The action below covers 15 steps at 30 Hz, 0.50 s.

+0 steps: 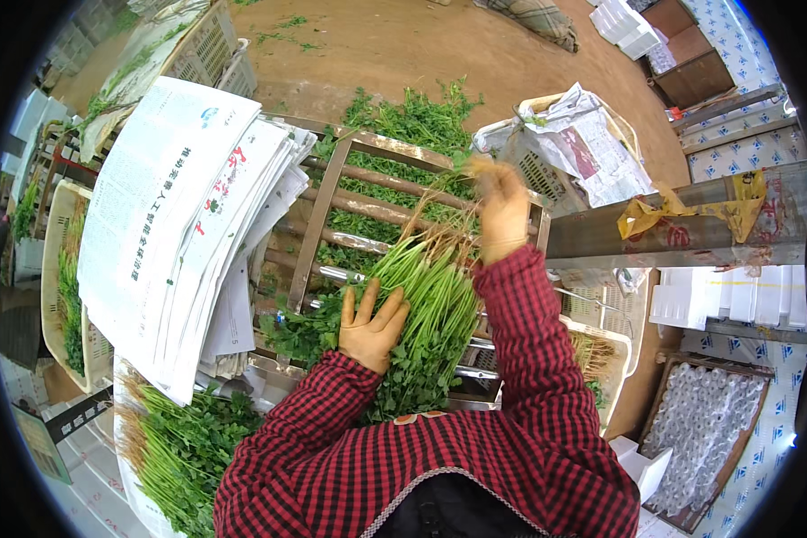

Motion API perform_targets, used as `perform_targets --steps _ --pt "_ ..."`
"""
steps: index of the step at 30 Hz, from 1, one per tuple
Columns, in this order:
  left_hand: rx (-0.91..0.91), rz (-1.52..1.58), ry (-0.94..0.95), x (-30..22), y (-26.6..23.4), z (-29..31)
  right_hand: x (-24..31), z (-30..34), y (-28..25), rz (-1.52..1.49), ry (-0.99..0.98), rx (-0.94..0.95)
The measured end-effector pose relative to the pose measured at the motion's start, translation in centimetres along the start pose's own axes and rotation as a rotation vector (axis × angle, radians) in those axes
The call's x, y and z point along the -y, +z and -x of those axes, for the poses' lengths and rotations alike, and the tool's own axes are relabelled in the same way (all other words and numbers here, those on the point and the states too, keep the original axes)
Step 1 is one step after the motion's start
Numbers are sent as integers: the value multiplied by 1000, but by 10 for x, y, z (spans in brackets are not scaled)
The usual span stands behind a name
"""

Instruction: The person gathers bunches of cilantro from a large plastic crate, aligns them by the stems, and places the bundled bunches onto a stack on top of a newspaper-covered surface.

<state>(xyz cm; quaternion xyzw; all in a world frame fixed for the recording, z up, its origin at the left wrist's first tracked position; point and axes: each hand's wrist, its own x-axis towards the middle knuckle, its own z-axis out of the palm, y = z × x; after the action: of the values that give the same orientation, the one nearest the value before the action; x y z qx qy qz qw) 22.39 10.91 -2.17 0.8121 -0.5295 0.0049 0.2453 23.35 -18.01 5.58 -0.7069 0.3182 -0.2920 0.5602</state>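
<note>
A bunch of leafy green stalks (430, 287), like thin celery or coriander, lies on a metal rack (327, 211), with its pale brown roots pointing away from me. My left hand (372, 327) rests on the leaves at the bunch's left side, fingers spread. At the root end, my right hand (502, 202) is closed on some thin roots, slightly blurred; strands stick out to the left of its fingers. More loose leaves lie under the rack's bars.
On the left a thick stack of newspapers (166, 242) overlaps the rack. More rooted greens (184, 448) lie at the lower left. A crate covered with paper (587, 148) stands beyond my right hand, and a metal beam (690, 220) runs to the right. Clear plastic packs fill a box (704, 439).
</note>
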Motion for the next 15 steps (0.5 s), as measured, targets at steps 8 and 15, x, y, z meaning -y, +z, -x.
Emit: perform_targets --steps 8,15 --pt "-86 95 102 2 -1 -3 -19 32 12 715 -399 421" --pt "-144 134 123 -12 -41 -14 -34 83 -5 631 -388 544"
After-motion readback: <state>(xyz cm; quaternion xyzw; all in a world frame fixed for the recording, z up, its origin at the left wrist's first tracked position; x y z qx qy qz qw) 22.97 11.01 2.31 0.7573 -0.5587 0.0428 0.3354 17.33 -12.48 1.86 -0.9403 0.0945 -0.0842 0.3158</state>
